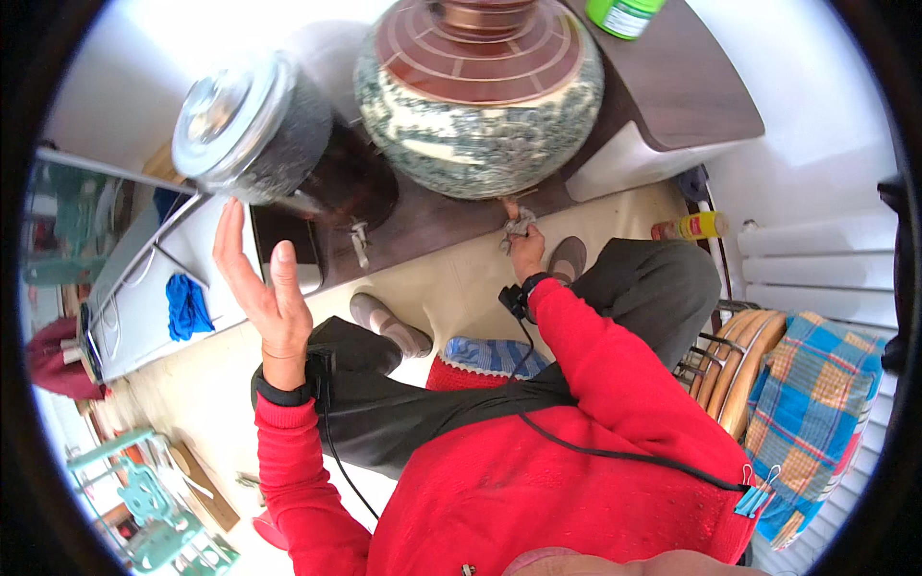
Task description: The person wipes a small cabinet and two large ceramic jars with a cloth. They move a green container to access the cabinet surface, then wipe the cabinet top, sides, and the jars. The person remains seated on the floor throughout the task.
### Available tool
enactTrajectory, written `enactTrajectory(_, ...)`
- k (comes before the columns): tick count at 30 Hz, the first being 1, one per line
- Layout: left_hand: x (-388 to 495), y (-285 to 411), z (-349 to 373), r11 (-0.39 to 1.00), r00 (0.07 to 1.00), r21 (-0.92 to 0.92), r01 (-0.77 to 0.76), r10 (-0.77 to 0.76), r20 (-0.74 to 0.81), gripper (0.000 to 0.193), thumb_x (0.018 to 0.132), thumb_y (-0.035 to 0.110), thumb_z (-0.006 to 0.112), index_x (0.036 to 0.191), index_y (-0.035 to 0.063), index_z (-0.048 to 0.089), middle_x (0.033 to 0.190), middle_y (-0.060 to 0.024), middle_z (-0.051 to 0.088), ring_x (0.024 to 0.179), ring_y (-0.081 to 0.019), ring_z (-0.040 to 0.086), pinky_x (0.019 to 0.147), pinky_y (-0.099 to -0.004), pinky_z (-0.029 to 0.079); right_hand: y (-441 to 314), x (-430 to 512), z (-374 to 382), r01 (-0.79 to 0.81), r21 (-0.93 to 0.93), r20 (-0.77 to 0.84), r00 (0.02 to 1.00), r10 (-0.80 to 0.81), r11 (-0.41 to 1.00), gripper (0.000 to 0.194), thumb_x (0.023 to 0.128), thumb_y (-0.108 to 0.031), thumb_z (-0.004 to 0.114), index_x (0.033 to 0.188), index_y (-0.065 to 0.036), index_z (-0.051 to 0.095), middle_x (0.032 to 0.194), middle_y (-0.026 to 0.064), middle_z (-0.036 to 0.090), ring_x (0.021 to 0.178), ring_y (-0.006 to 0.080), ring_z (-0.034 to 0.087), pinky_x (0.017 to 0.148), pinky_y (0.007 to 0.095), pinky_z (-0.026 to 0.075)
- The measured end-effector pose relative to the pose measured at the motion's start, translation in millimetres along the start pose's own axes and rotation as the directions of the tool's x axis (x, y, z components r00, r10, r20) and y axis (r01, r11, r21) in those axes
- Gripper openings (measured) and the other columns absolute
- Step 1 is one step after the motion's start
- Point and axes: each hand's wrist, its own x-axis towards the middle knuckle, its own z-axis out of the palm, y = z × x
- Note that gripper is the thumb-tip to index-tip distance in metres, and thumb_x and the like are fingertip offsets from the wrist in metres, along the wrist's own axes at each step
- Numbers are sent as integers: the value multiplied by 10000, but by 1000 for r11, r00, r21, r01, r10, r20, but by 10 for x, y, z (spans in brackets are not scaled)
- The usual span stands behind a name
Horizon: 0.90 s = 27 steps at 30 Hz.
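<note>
A large round jar (pixel 475 144) with a green-and-cream mottled body and a brown tiered top stands on a dark wooden surface. My right hand (pixel 529 250) grips a crumpled grey cloth (pixel 520 222) against a small brownish tap (pixel 509 207) low on its front. To the left is a lidded glass jar (pixel 252 137), blurred, with dark contents. My left hand (pixel 270 295) is raised, fingers apart and holding nothing; its fingertips are at that jar's lower edge, and I cannot tell whether they touch. A pale tap (pixel 359 243) projects from the dark vessel (pixel 356 187) beside it.
A green container (pixel 625 16) stands at the back right of the dark wooden surface (pixel 432 227). A yellow-capped bottle (pixel 691 226) lies near the white radiator (pixel 814 259). Stacked wooden stools (pixel 742 360) and a checked cloth (pixel 814 410) are at right. A blue cloth (pixel 187 306) hangs at left.
</note>
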Motion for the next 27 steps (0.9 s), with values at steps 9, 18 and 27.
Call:
enactTrajectory(9, -235, -789, -445, 866, 826, -272, 419, -488, -282, 489, 1091, 322, 506, 1446, -14, 506, 1438, -187, 559, 1350, -298, 529, 1157, -439, 392, -382, -457, 733, 678, -196, 451, 704, -549, 708, 480, 803, 98, 616, 1247, -64, 702, 1394, 189, 586, 1276, 384, 572, 1046, 414, 492)
enactTrajectory(18, -297, -938, -561, 799, 760, -352, 488, -587, -280, 489, 1089, 322, 491, 1440, -17, 497, 1429, -205, 555, 1291, -314, 582, 1075, -447, 481, -400, -482, 1851, 876, -305, 684, 475, -554, 375, 349, 778, 59, 614, 1063, -81, 758, 1449, 104, 583, 1303, 370, 529, 1095, 460, 465)
enactTrajectory(27, -294, -932, -543, 778, 753, -366, 511, -610, -245, 472, 1090, 296, 485, 1445, -14, 490, 1426, -221, 550, 1260, -327, 604, 1026, -447, 513, -461, -507, 1653, 934, -10, 796, 223, -563, 357, 331, 774, 94, 606, 1038, -67, 725, 1391, 96, 609, 1251, 364, 554, 1058, 455, 472)
